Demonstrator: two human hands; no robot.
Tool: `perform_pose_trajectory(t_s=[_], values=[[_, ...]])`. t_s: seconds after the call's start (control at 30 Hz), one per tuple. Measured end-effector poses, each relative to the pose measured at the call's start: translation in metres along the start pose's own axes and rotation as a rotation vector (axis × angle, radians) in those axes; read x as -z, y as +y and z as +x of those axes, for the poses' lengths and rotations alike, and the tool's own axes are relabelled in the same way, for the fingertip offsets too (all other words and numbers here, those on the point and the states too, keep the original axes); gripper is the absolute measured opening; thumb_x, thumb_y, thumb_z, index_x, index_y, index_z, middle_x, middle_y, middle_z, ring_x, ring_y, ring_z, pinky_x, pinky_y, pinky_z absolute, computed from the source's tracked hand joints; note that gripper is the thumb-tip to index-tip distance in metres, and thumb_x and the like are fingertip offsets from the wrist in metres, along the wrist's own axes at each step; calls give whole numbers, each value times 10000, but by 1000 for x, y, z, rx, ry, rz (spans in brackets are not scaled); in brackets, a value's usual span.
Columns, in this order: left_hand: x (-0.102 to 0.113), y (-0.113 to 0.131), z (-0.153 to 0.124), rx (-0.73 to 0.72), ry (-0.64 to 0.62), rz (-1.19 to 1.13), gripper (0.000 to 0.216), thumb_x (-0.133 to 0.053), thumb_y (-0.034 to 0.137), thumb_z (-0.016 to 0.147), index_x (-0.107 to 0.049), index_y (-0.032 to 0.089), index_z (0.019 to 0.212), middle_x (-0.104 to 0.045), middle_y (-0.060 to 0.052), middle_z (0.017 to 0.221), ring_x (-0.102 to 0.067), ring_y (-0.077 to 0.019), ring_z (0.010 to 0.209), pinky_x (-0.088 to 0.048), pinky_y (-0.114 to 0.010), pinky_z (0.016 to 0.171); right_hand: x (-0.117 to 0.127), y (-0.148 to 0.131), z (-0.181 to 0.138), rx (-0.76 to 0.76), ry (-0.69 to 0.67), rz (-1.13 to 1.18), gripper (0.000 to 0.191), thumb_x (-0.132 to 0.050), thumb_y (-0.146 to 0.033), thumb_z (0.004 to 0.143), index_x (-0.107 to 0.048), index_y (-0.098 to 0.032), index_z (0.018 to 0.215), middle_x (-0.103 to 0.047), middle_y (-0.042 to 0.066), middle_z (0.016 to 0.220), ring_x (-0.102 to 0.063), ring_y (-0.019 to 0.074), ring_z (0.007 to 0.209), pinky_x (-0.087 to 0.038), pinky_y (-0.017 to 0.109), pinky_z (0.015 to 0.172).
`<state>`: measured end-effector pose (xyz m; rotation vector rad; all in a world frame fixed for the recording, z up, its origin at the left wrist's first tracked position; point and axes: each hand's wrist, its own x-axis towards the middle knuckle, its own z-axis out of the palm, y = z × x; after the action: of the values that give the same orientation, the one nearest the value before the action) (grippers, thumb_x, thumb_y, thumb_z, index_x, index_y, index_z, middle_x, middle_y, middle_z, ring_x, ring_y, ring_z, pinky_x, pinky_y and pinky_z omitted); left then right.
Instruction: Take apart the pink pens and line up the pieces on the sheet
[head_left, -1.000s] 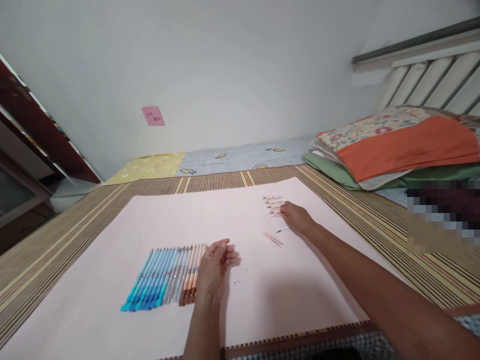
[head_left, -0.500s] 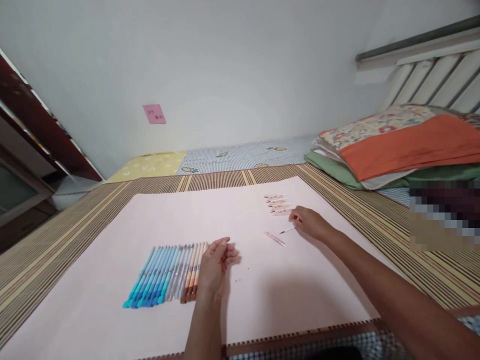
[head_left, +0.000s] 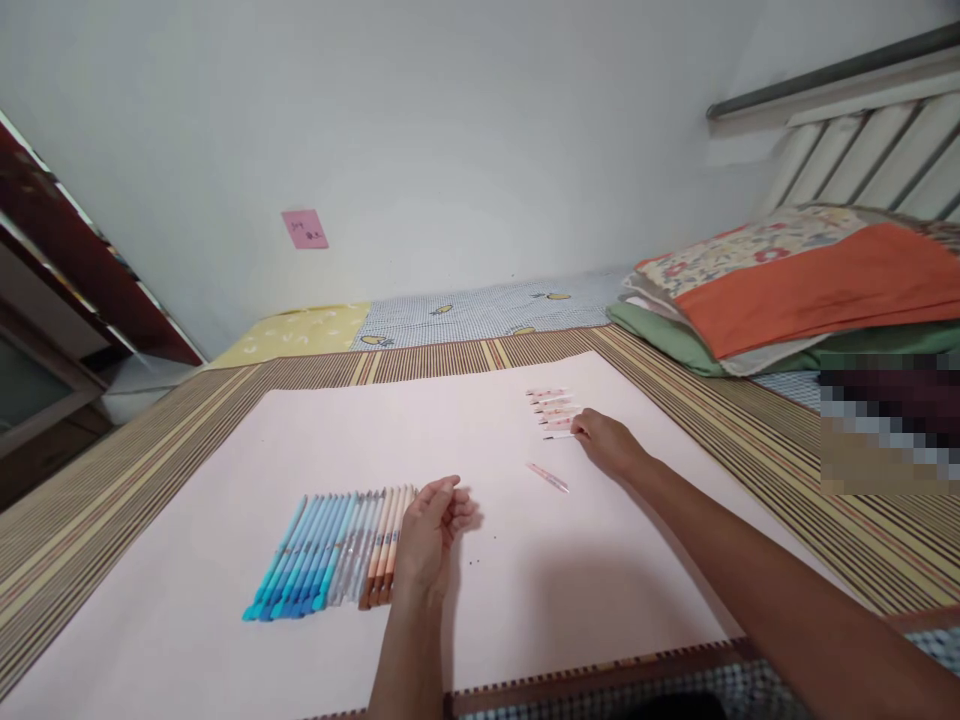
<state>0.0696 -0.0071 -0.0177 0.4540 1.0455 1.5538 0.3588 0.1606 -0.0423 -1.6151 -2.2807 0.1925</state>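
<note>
My right hand (head_left: 606, 442) pinches a thin white pen refill (head_left: 556, 436) with a dark tip, low over the sheet. Just beyond it lies a short column of pink-and-white refills or pen parts (head_left: 551, 408), their dark tips to the left. A pink, clear pen barrel (head_left: 548, 477) lies apart on the paper, nearer to me. My left hand (head_left: 435, 520) rests palm inward with loosely curled fingers, apart and holding nothing. Beside it is a row of pens: blue pens (head_left: 304, 555), clear pens (head_left: 358, 550) and orange-brown pens (head_left: 384, 550), some partly hidden by this hand.
A pale pink sheet (head_left: 225, 500) covers much of a striped mat (head_left: 97, 500). Folded bedding with an orange band (head_left: 817, 290) is stacked at the right. A pink note (head_left: 305, 229) sticks to the wall. Tiny dark specks (head_left: 474, 562) lie near my left hand.
My right hand has moved slightly left and away from me, bringing the refill alongside the column's near end. My left hand stays in place.
</note>
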Motion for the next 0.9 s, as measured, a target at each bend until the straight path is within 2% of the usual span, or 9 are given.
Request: perform_pose_trajectory(t_s=[0.6,0.9], values=[[-5,2,-3,2,19,3,337,-854,257,674,-686,103,922,-698,-32,689,-639,-107,586,-523,-201,553,-4,9,8,-12,18,-179,194,-473,-118,935,-614,-185,820,-625,60,933,-517,155,701,-275,302,639],[-5,1,-3,7,7,17,344,-872,273,656,-687,113,898,-699,-28,683,-637,-107,583,-520,-201,544,-5,8,11,-12,6,-234,202,-469,-115,948,-630,-182,846,-644,72,958,-560,165,741,-306,306,680]])
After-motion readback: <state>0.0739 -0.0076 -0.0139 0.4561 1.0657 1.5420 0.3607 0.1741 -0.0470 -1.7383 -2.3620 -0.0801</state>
